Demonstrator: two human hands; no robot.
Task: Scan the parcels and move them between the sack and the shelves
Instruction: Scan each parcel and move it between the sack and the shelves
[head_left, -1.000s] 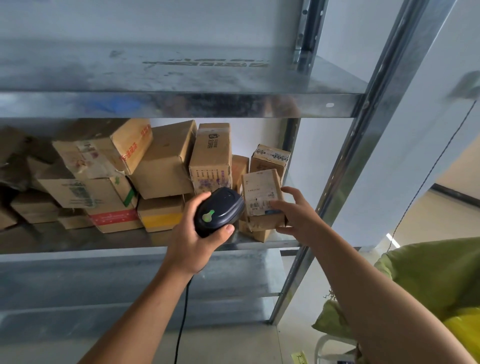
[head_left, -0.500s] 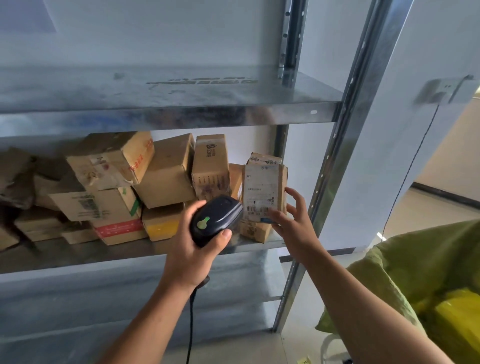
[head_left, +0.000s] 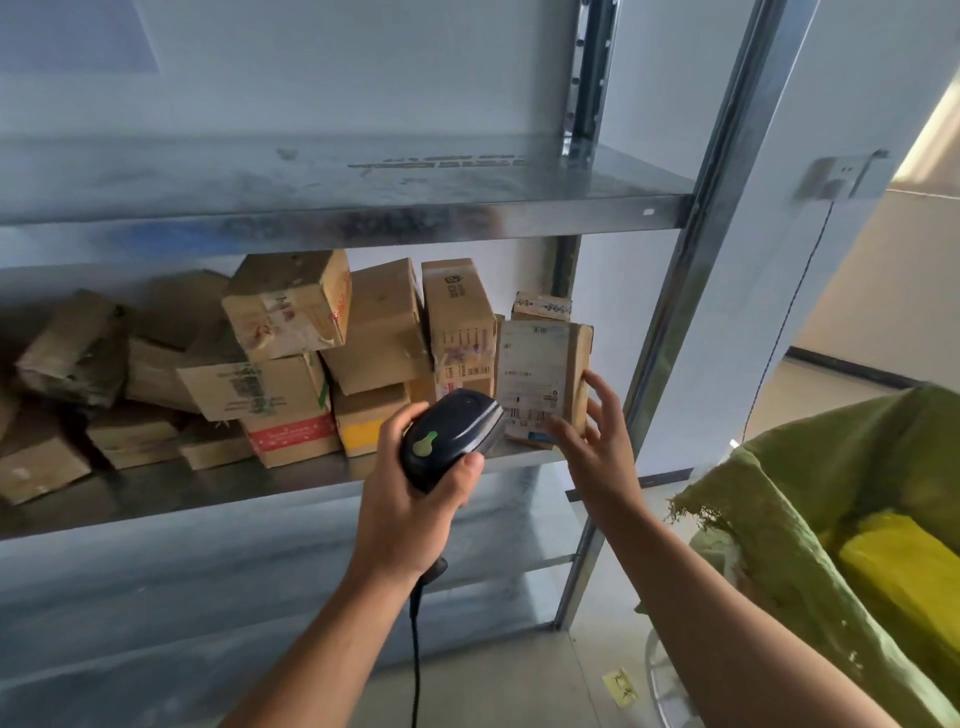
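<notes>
My left hand (head_left: 410, 499) grips a black barcode scanner (head_left: 449, 436) with a green button, its head aimed at the label of a brown parcel (head_left: 540, 379). That parcel stands upright at the right end of the middle shelf (head_left: 218, 488). My right hand (head_left: 597, 441) is spread beside it, fingers straight, thumb side near the parcel's right edge and fingertips under the label's lower corner. Several more cardboard parcels (head_left: 291, 364) are piled to the left on the same shelf. A green sack (head_left: 810, 499) stands open at the right with a yellow parcel (head_left: 904, 571) inside.
The metal rack has an upper shelf (head_left: 363, 182) with nothing on it and a steel upright (head_left: 691, 291) just right of my right hand. The scanner's cable (head_left: 415, 670) hangs below my left wrist. A wall socket (head_left: 836, 176) with a cord is at the right.
The parcel went from tilted in my right hand to standing upright on the shelf. My right hand's fingers have opened and drawn slightly off it. The scanner stayed close to the label.
</notes>
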